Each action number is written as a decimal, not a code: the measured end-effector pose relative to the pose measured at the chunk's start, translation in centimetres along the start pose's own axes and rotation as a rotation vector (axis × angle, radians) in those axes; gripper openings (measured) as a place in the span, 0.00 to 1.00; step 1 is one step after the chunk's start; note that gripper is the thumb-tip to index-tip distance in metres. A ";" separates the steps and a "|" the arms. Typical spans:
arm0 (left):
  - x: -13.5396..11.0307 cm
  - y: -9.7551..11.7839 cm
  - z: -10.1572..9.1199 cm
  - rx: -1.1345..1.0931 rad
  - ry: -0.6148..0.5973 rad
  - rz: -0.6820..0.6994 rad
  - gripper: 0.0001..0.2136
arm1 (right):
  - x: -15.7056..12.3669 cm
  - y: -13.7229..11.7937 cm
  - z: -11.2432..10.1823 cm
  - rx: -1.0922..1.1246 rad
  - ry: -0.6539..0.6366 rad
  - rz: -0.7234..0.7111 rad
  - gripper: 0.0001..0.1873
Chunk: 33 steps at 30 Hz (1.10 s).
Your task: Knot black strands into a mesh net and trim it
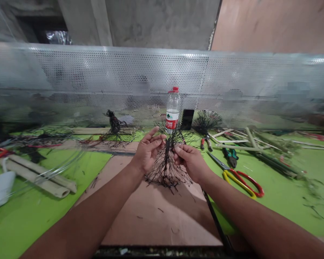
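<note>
While the right hand (191,162) pinches the black twisted-wire tree's trunk (166,160), the left hand (148,151) stands spread just beside it.

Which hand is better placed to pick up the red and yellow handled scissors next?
Probably the right hand: the scissors lie on its side, though its fingers pinch the black wire tree. The left hand is open but farther away.
</note>
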State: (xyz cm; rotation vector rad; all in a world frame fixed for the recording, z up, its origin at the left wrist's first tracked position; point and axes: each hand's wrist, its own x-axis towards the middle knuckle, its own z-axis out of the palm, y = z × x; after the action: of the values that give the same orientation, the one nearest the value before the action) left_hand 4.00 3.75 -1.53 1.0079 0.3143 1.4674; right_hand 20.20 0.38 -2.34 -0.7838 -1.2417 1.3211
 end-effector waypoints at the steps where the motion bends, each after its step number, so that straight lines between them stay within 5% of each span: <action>1: 0.0 0.1 -0.1 -0.002 -0.011 -0.001 0.21 | 0.0 0.0 0.0 -0.001 0.005 0.001 0.12; 6: -0.2 0.3 -0.5 0.047 -0.036 -0.031 0.22 | 0.0 -0.1 0.1 -0.006 0.013 0.005 0.13; 12: -0.3 -0.4 -0.4 0.395 -0.105 -0.082 0.20 | -0.1 0.0 0.1 -0.035 0.004 0.005 0.13; 21: -0.7 -0.6 0.2 0.831 -0.225 0.123 0.23 | -0.2 0.0 0.2 -0.033 -0.008 -0.020 0.11; 29: -0.5 0.1 0.2 0.895 -0.046 0.218 0.16 | -0.2 -0.4 0.2 0.003 0.051 -0.013 0.14; 33: 0.1 1.1 -0.1 0.770 0.004 0.232 0.20 | -0.1 0.5 0.4 -0.282 0.037 -0.075 0.21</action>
State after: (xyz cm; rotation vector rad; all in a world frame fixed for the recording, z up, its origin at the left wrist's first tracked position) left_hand 3.27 3.69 -0.74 1.6954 0.8259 1.5842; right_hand 19.70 0.29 -2.72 -0.9453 -1.4325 1.0791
